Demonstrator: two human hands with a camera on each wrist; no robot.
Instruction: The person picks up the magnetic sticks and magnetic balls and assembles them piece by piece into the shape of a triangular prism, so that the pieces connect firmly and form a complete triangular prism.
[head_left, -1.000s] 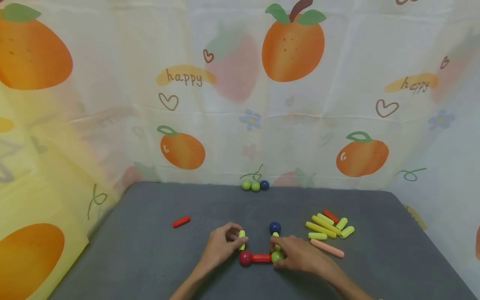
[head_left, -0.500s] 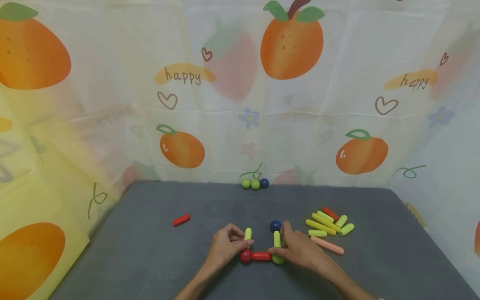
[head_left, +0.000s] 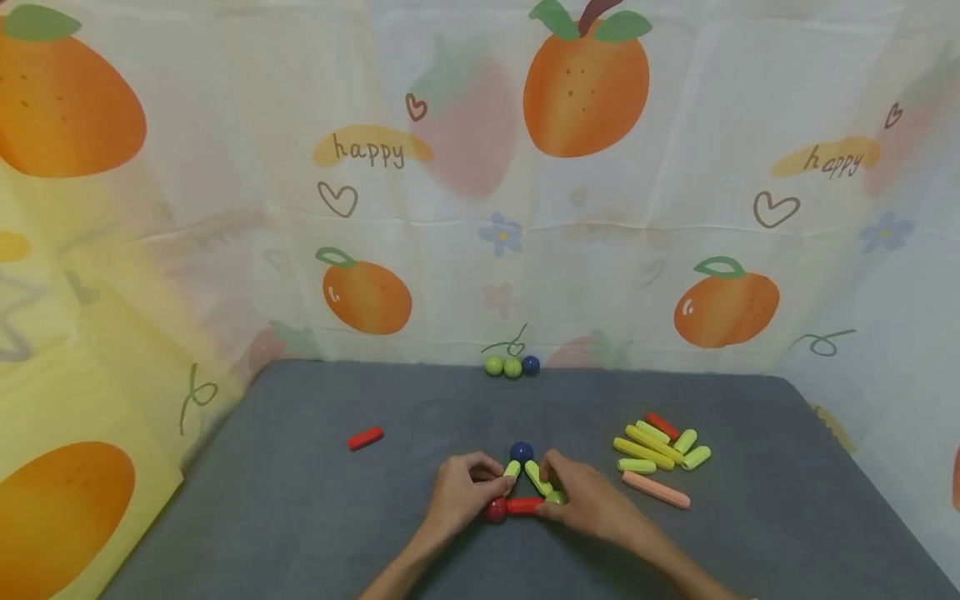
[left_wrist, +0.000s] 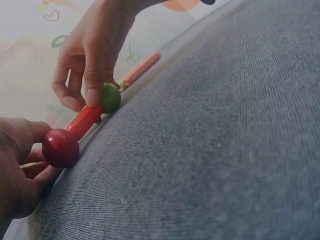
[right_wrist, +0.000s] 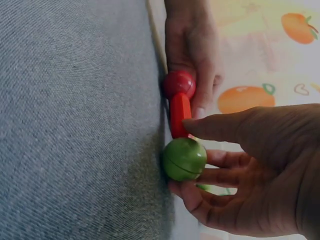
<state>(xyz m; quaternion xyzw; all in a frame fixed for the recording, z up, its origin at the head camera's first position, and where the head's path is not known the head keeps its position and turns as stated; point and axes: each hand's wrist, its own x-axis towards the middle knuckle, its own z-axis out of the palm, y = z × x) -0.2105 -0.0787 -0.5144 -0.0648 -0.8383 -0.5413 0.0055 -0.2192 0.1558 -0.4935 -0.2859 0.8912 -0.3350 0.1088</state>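
Note:
Rods and balls form a small triangle on the dark grey table. A blue ball (head_left: 521, 452) is its far corner, a red ball (head_left: 497, 510) the near left, a green ball (right_wrist: 184, 159) the near right. A red rod (head_left: 525, 506) spans the near side. My left hand (head_left: 468, 490) pinches the left yellow-green rod (head_left: 512, 472) beside the red ball. With my right hand (head_left: 592, 496) I grip the near right corner: fingers at the right yellow-green rod (head_left: 537, 477), thumb on the red rod's end by the green ball. Fingers partly cover both yellow-green rods.
Right of the hands lies a loose pile of yellow, yellow-green and red rods (head_left: 648, 447), with a pink rod (head_left: 656, 490) in front. One red rod (head_left: 365, 438) lies far left. Two green balls (head_left: 512, 367) and a blue ball (head_left: 531, 365) sit by the back edge.
The two yellow-green rods stood roughly parallel; now their far ends lean together at the blue ball, which has moved left. My right fingers have shifted around the right rod.

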